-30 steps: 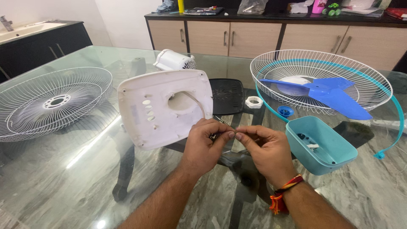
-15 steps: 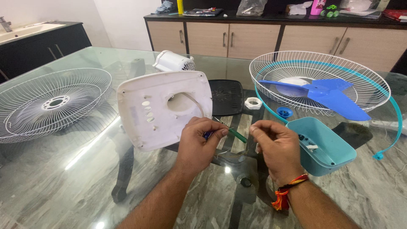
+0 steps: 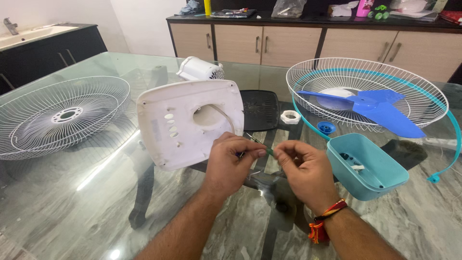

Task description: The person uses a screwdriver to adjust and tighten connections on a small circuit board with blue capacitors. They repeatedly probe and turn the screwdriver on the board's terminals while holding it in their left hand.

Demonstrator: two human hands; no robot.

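Over a glass table (image 3: 72, 207), my left hand (image 3: 231, 166) and my right hand (image 3: 303, 173) pinch the two ends of a thin green wire (image 3: 267, 150) between thumb and forefinger. The wire leads from the round hole of a white plastic fan base cover (image 3: 185, 123), which lies tilted just left of my left hand. A second, white wire curves out of the same hole. My right wrist wears a red and yellow thread band (image 3: 325, 222).
A white wire fan guard (image 3: 53, 113) lies at the left. Another guard (image 3: 385, 86) with a blue fan blade (image 3: 380, 110) sits at the right, beside a turquoise plastic tray (image 3: 365, 166). A black grille (image 3: 260, 110), a white ring nut (image 3: 290, 117), a blue cap (image 3: 327, 127) and a white motor housing (image 3: 199, 70) lie behind.
My hands drew apart half a second ago with the green wire stretched between them. They have come close together again, both still pinching the wire.
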